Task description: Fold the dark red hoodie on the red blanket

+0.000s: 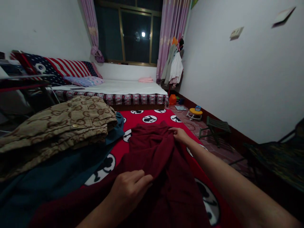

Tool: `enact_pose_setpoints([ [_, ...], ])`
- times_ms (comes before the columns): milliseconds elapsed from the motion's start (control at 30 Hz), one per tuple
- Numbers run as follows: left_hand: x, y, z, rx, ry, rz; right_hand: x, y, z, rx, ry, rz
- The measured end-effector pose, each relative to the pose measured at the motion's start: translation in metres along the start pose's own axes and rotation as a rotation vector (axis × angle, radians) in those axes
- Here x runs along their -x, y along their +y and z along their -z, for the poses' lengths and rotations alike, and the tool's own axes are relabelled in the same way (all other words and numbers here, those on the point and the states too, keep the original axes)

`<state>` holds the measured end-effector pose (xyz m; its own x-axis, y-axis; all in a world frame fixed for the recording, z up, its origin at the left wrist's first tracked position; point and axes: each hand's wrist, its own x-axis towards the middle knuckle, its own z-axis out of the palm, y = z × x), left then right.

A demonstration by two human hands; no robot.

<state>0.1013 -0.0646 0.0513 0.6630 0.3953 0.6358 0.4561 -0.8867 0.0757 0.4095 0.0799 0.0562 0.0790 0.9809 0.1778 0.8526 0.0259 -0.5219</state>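
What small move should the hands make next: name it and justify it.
Probably draw the left hand gently leftward to flatten the maroon garment: it pinches a raised fold, while the right hand grips the far right edge, and the cloth between them is wrinkled.

My left hand is bare, its knuckles rounded, the short stretch of left forearm in view bare too. My right hand is just as bare, and my slim right forearm is uncovered along its whole visible length.
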Motion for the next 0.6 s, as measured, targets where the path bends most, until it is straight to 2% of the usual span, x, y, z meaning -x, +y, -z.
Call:
enact_pose_setpoints([
  [133,-0.002,-0.008,0.009,0.209,0.066,0.181,-0.017,-0.001,0.003,0.027,-0.022,-0.047],
  [200,-0.008,-0.020,0.017,0.280,0.128,0.339,-0.025,-0.003,0.002,0.022,-0.003,-0.070],
  [300,-0.021,-0.053,0.027,0.257,0.238,0.658,-0.036,-0.007,-0.003,0.007,0.042,-0.090],
  [367,-0.027,-0.081,0.029,0.162,0.282,0.810,-0.039,-0.010,-0.010,0.002,0.076,-0.103],
  [467,-0.025,-0.118,0.022,-0.063,0.174,0.937,-0.035,-0.013,-0.023,0.011,0.132,-0.111],
  [533,-0.019,-0.134,0.012,-0.205,0.018,1.002,-0.028,-0.013,-0.034,0.019,0.159,-0.094],
  [600,-0.011,-0.144,0.001,-0.251,-0.146,1.024,-0.020,-0.013,-0.044,0.020,0.162,-0.048],
])
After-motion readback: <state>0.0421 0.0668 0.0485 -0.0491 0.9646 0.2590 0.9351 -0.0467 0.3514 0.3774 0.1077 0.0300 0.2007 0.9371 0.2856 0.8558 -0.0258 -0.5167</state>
